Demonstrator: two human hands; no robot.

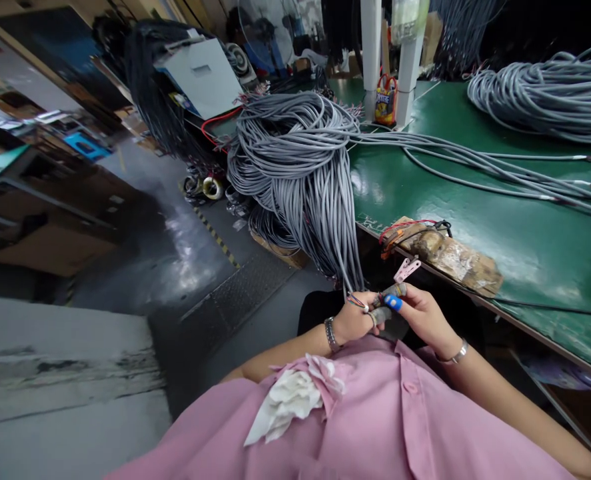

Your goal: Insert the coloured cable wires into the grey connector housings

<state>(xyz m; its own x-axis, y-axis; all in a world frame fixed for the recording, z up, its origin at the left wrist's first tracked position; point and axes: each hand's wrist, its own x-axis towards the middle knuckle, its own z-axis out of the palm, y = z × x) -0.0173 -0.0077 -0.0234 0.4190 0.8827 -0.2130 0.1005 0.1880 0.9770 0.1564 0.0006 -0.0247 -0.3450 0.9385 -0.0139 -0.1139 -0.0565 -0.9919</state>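
Observation:
My left hand (359,319) is closed around the end of a grey cable, whose thin coloured wires (358,303) stick out near the fingers. Close beside it, my right hand (420,312) has its fingers pressed together at the wire ends; what they pinch is too small to name. Wrappings cover some fingertips, a blue one (393,303) among them. A large bundle of grey cables (295,160) hangs over the table corner down to my left hand. Just above the hands is a pink clip (406,269) at the table edge.
On the green table (480,233), a taped wooden block (460,261) with red and black wires lies at the near edge. More grey cables (475,163) stretch right, below a coil (550,97). White posts (370,60) rise behind. A grey cabinet (65,380) stands left.

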